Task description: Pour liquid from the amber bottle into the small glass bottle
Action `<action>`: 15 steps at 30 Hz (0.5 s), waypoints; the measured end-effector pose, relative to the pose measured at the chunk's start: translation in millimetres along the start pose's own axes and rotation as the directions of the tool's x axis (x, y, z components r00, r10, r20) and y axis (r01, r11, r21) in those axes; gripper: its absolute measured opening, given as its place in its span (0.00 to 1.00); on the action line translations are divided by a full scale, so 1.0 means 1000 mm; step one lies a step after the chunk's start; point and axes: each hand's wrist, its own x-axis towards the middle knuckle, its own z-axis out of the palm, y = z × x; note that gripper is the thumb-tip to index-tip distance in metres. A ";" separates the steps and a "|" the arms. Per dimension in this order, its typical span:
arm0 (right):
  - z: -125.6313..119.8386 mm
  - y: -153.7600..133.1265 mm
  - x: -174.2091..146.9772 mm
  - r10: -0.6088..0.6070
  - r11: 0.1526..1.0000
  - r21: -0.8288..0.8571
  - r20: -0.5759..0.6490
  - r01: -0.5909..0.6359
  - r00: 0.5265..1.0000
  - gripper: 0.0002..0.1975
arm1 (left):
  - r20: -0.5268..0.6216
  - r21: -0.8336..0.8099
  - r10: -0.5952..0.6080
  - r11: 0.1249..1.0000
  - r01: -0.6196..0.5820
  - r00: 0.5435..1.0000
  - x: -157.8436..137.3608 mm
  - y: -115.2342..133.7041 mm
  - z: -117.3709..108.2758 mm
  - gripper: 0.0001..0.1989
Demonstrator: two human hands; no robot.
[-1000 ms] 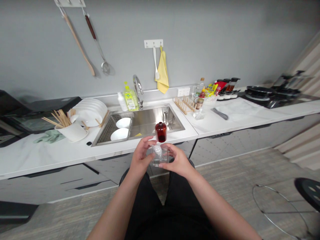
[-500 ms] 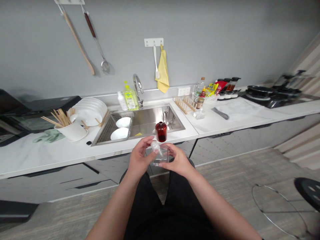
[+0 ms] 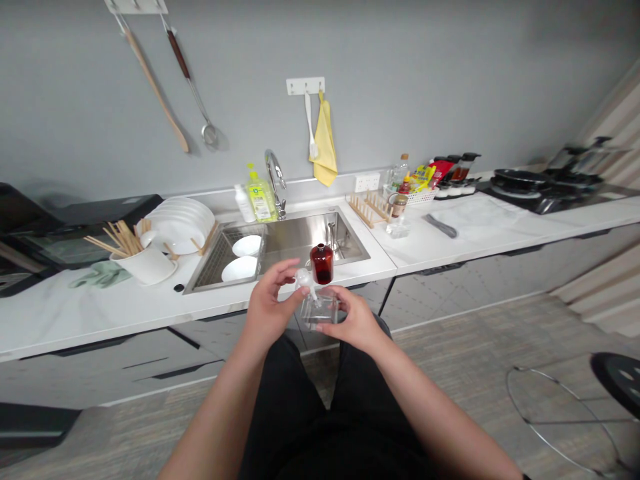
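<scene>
My left hand (image 3: 269,303) pinches a small translucent white piece (image 3: 303,278) with a rounded top and a narrow stem that points down; its exact kind is unclear. The stem's lower end overlaps a clear, square-sided container (image 3: 320,312), and whether the two touch I cannot tell. Fingers and thumb of my right hand (image 3: 356,317) grip that container from its right side, in front of the counter edge. Just beyond both hands, an amber bottle (image 3: 322,265) with a bare neck and dark contents stands upright at the sink's front rim.
Behind the bottle lies the steel sink (image 3: 295,240) with white bowls (image 3: 240,269) in a rack. To the left are plates (image 3: 183,223) and a utensil holder (image 3: 147,265). A wooden rack (image 3: 369,209), another clear piece (image 3: 397,229) and a condiment basket (image 3: 423,196) stand to the right.
My left hand has moved left and slightly up with the white piece, drawing it away from the container. The right hand and the amber bottle have hardly moved.
</scene>
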 end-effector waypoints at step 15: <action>-0.004 0.003 0.001 0.011 1.000 -0.005 -0.002 -0.011 1.000 0.40 | -0.099 -0.047 -0.045 0.998 0.041 0.994 -0.008 -0.008 0.001 0.28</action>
